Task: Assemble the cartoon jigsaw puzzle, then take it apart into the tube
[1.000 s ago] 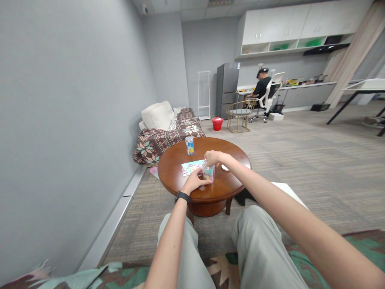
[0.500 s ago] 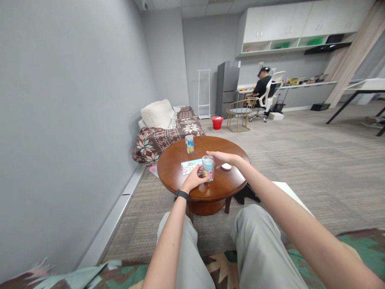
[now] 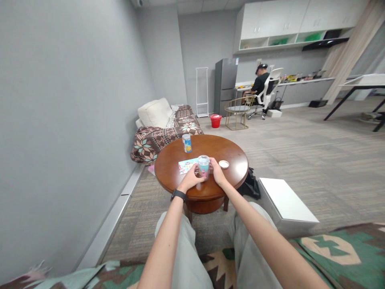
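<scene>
A clear jar with a colourful printed label (image 3: 203, 167) stands upright near the front of the round wooden table (image 3: 168, 182), its top uncovered. My left hand (image 3: 191, 179) is wrapped round its left side, thumb across the front. On the other side, my right hand (image 3: 217, 170) has its fingers against the jar near the upper rim. A round white lid (image 3: 223, 164) lies flat just right of my right hand. Behind the left hand is a flat printed card (image 3: 186, 165). Farther back stands a second jar, blue-labelled with a silver lid (image 3: 187, 143).
A white box (image 3: 287, 198) and a black bag (image 3: 250, 185) are on the floor right of the table. A covered couch (image 3: 168, 132) is behind it at left. Beyond are a red bucket (image 3: 215, 121), a gold-framed chair (image 3: 237, 114) and a seated person (image 3: 260, 82).
My right hand has come down from above the lid onto the jar's right side. The lid stays on the table. The view has shifted slightly, showing more of the white box.
</scene>
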The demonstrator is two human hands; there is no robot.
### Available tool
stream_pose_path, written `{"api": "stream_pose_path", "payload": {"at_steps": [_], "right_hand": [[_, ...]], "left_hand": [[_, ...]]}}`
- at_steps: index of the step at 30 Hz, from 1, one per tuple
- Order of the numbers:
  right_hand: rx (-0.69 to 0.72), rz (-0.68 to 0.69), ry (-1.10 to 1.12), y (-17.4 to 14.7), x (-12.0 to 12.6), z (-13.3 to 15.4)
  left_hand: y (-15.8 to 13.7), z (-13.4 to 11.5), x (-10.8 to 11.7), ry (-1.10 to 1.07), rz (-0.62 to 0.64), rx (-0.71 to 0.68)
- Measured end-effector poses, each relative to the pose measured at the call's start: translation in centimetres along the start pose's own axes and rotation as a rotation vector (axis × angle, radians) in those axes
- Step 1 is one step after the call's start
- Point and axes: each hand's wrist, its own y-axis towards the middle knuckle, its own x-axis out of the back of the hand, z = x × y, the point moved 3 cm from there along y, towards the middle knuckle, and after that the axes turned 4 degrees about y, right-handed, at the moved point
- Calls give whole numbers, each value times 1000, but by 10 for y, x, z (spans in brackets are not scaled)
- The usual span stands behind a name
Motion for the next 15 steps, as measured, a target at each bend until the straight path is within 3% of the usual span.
{"api": "stream_pose_path", "payload": {"at_steps": [4, 8, 11, 15], "right_hand": [[-51, -18, 83, 1, 1, -8], [22, 57, -7, 0, 1, 1], [80, 136, -143, -4, -2, 10], [107, 224, -263, -7, -7, 16]], "left_hand": [[2, 2, 0, -26, 14, -6], [-3, -3, 3, -58, -49, 11], [-8, -8, 9, -62, -187, 42], [-1, -30, 32, 107, -439, 7]]}}
